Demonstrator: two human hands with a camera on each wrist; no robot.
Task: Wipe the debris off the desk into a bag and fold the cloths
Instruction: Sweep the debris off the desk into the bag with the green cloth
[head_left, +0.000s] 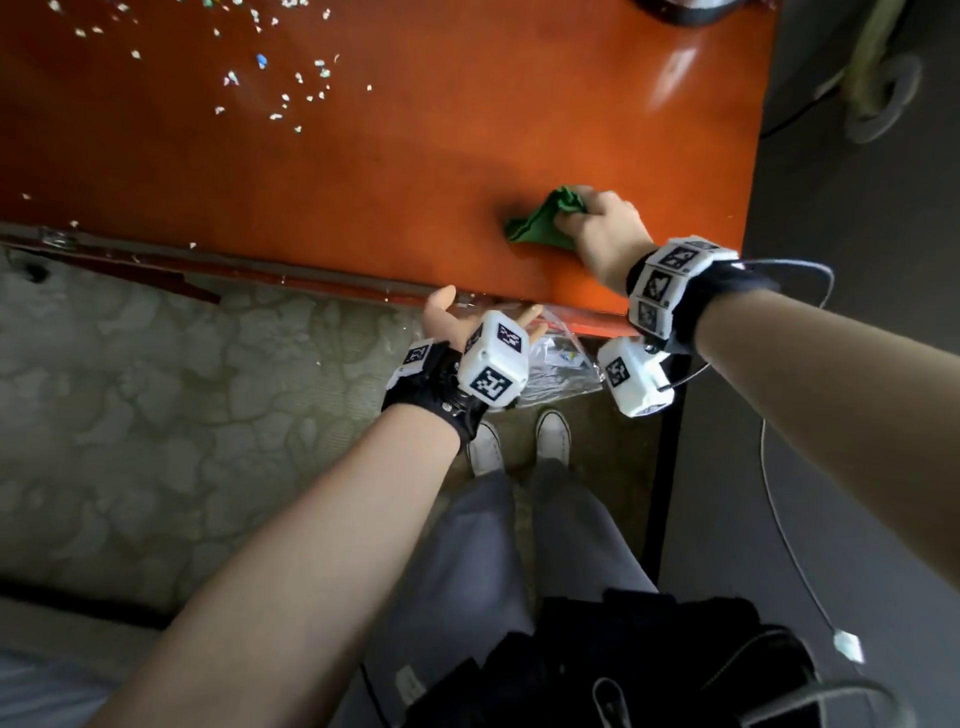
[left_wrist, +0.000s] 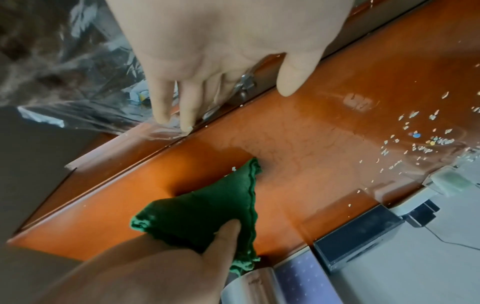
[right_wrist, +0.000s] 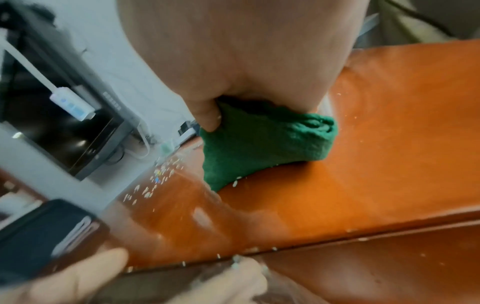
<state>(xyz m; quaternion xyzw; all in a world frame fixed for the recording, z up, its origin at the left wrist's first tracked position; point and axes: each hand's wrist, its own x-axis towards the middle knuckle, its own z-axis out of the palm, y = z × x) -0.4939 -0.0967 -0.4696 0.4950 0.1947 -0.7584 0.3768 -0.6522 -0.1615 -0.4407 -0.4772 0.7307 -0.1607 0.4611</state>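
On the orange desk (head_left: 415, 156) my right hand (head_left: 602, 228) grips a bunched green cloth (head_left: 545, 218) near the front right corner, its lower edge touching the desktop. The same cloth (right_wrist: 259, 144) carries a few white crumbs. My left hand (head_left: 467, 317) is at the desk's front edge, where straight fingers (left_wrist: 166, 102) press the rim of a clear plastic bag (left_wrist: 78, 82) against it, thumb apart. The bag (head_left: 561, 364) hangs below the edge with some scraps inside. Small white and coloured debris (head_left: 280, 78) lies scattered at the far left of the desk.
A dark box (left_wrist: 358, 232) and a metal cylinder (left_wrist: 249, 288) stand along the desk's back edge. A white adapter on a cable (right_wrist: 72, 107) hangs by a black screen (right_wrist: 64, 133). A black bag (head_left: 623, 665) lies on the floor behind my white shoes (head_left: 519, 441).
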